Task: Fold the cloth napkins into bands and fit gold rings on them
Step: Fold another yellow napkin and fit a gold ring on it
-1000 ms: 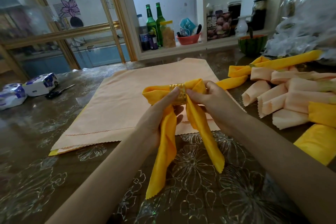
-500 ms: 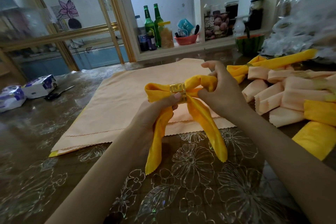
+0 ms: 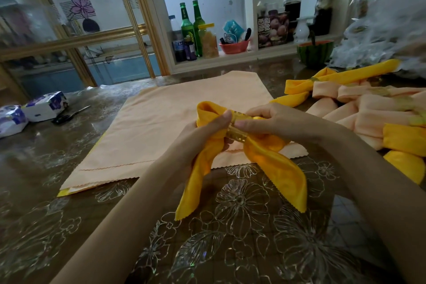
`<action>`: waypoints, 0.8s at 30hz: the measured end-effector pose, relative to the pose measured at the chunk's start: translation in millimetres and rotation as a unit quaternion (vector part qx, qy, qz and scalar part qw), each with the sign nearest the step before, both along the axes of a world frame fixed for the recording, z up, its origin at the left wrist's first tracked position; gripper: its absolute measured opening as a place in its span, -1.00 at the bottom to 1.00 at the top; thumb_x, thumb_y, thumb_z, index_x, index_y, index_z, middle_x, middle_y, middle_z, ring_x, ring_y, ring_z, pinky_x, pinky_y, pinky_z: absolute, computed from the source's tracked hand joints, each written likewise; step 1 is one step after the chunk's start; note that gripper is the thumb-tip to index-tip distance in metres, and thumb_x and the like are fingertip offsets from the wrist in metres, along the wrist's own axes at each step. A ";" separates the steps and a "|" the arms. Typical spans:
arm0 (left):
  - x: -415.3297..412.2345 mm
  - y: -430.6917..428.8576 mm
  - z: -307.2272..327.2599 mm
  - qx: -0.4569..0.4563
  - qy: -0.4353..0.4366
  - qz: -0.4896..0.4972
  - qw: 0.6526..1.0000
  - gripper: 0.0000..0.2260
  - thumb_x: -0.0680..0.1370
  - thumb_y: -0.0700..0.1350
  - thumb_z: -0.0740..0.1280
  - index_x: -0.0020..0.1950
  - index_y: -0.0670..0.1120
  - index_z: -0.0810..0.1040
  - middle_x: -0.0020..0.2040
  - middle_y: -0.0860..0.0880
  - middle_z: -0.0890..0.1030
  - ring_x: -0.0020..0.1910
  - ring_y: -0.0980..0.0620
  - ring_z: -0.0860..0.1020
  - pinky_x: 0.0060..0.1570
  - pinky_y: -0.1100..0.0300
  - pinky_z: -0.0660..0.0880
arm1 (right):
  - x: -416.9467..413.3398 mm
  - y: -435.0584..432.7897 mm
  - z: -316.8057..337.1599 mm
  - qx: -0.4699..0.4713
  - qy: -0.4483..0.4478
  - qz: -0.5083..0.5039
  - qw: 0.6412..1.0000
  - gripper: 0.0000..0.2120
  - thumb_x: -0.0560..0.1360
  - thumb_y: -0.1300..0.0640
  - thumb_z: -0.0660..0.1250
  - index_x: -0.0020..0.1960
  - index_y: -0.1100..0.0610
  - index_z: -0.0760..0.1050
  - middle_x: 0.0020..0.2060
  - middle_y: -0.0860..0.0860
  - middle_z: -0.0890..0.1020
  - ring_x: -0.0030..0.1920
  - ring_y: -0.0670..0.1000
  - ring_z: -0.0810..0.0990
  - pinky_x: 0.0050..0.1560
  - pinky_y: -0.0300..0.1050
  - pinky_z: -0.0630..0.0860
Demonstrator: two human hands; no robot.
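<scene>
At frame centre, the left hand (image 3: 202, 136) and right hand (image 3: 276, 120) gripped the yellow napkin (image 3: 281, 173) with curled fingers, 1 on either side of its gold ring (image 3: 237, 134). The napkin's 2 tails hung loose. Uneven pulling could drag the ring off-centre or loosen the folds.

Dim, cool daylight is coming in through the glass doors (image 3: 96, 60) beyond the table's (image 3: 34, 168) far left edge. The table's glossy cover is throwing pale glare along that far edge and glinting near its front. A soft shadow is lying on the table under the yellow napkin (image 3: 276, 168), which is showing sharp. At the table's far right, the plastic bags (image 3: 380, 37) are smearing into blur, and the door frames are bowing from wide-angle distortion.
</scene>
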State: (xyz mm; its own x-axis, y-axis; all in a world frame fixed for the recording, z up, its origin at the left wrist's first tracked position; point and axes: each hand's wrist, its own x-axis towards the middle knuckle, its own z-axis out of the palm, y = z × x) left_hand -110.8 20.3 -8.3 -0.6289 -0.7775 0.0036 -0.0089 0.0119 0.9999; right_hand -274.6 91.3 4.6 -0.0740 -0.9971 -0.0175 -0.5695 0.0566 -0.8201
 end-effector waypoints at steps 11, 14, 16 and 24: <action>-4.0 7.1 -9.2 0.030 0.014 0.128 0.991 -0.70 0.48 0.13 0.33 -0.02 -0.10 0.54 -0.13 -0.12 0.65 -0.20 -0.01 0.64 -0.34 0.26 0.58 | 29.3 -4.8 -20.4 -0.227 0.295 -0.094 0.923 -0.47 0.35 -0.05 0.49 0.23 0.02 0.38 0.10 -0.02 0.49 0.12 -0.02 0.45 0.14 -0.08 0.36; -2.7 6.6 -6.4 0.060 0.016 0.100 0.993 -0.66 0.44 0.15 0.36 0.01 -0.10 0.56 -0.09 -0.14 0.68 -0.14 -0.06 0.66 -0.21 0.18 0.60 | 29.1 -7.3 -23.3 -0.254 0.296 -0.105 0.915 -0.45 0.35 -0.06 0.48 0.26 0.02 0.36 0.15 0.00 0.48 0.14 0.00 0.45 0.17 -0.07 0.36; -2.2 7.1 -3.7 0.075 0.023 0.063 0.995 -0.75 0.41 0.09 0.41 -0.08 -0.07 0.58 -0.19 -0.09 0.70 -0.23 0.00 0.68 -0.28 0.20 0.61 | 26.1 -7.7 -22.7 -0.258 0.261 -0.104 0.924 -0.43 0.34 -0.06 0.49 0.28 0.00 0.37 0.17 -0.01 0.48 0.14 -0.02 0.45 0.13 -0.13 0.38; 1.0 -5.7 2.3 0.166 0.085 0.073 0.980 -0.74 0.41 -0.05 0.44 0.02 -0.12 0.53 -0.17 -0.15 0.68 -0.31 0.00 0.66 -0.33 0.21 0.61 | 0.3 -1.5 -6.0 -0.130 -0.080 -0.110 0.982 -0.50 0.39 -0.04 0.42 0.27 0.00 0.37 0.08 -0.07 0.48 -0.03 -0.12 0.53 -0.21 -0.32 0.49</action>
